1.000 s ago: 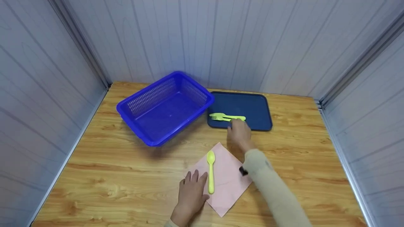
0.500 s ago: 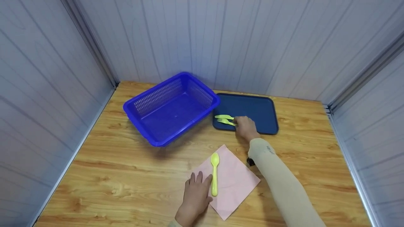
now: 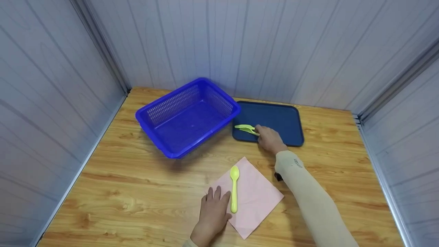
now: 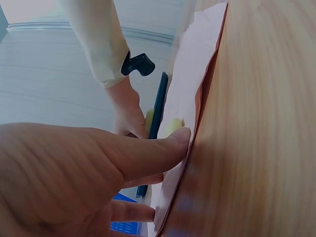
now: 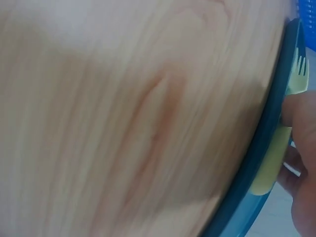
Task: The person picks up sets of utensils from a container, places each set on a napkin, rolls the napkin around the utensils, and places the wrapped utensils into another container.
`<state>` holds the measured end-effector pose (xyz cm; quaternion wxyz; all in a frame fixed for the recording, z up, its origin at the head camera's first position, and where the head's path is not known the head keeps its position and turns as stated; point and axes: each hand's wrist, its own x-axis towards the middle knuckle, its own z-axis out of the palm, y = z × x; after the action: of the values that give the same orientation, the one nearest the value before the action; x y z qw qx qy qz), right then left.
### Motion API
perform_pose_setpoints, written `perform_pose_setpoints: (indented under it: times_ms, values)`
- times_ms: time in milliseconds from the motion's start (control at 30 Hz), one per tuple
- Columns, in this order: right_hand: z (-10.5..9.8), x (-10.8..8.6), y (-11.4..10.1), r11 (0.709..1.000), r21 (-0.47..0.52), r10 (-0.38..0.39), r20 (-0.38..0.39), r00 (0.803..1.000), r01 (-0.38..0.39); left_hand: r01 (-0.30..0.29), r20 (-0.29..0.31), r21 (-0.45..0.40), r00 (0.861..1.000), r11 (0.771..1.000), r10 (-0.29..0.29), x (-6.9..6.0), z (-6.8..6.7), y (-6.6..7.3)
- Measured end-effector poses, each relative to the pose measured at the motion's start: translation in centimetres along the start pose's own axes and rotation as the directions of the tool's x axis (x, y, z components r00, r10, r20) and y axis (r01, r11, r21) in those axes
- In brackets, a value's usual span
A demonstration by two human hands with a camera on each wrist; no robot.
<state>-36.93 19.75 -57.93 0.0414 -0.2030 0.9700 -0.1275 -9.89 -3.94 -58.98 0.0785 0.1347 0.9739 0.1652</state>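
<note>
My left hand (image 3: 213,214) lies with fingers spread at the left edge of a pink napkin (image 3: 257,202); the left wrist view shows its thumb (image 4: 163,153) along the napkin's edge. Just right of those fingers, a yellow-green spoon (image 3: 234,192) lies on the napkin. Over the front edge of the dark blue tray (image 3: 284,120), my right hand (image 3: 271,140) pinches the handle of a yellow-green fork (image 5: 298,79). A matching knife (image 3: 241,126) lies close beside the fork, its handle end hidden by the hand. Whether the fingers touch the knife, I cannot tell.
A blue plastic basket (image 3: 188,120) with perforated sides stands left of the tray, its right corner by the tray's left edge. Pale panelled walls (image 3: 219,44) enclose the wooden table (image 3: 137,202) at the back and both sides.
My right hand has come down on the cutlery and now pinches the fork. The fork's tines have shifted closer to the knife and overlap it in view. The left hand has stayed on the napkin.
</note>
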Motion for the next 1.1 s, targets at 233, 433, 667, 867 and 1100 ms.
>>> perform_pose_setpoints:
  times_ms: [233, 433, 667, 867, 1100]
  values:
    - [0.6, -1.4, 0.8, 0.997, 0.042, -0.066, -0.113, 0.991, 0.071, 0.007, 0.012, 0.003, 1.000, 1.000, -0.007, 0.2, -0.1, 0.1]
    - [0.7, -3.0, 0.0, 0.996, -0.008, -0.090, -0.202, 0.975, 0.090, 0.001, -0.004, -0.009, 1.000, 1.000, -0.001, 0.3, 0.0, 0.2]
    - [0.7, -4.9, -1.7, 0.990, -0.143, -0.037, -0.262, 0.964, -0.001, -0.006, -0.014, -0.017, 1.000, 1.000, 0.006, 0.4, -0.2, 0.2]
    - [1.5, -7.3, -4.2, 0.987, 0.092, 0.150, -0.236, 0.960, -0.131, -0.044, -0.045, 0.003, 0.998, 0.999, 0.045, 0.1, 0.1, -0.1]
    - [3.2, -11.0, -8.8, 0.960, 0.220, 0.228, -0.252, 0.940, -0.174, -0.045, -0.030, -0.005, 0.999, 0.999, 0.045, 0.2, 0.1, 0.0]
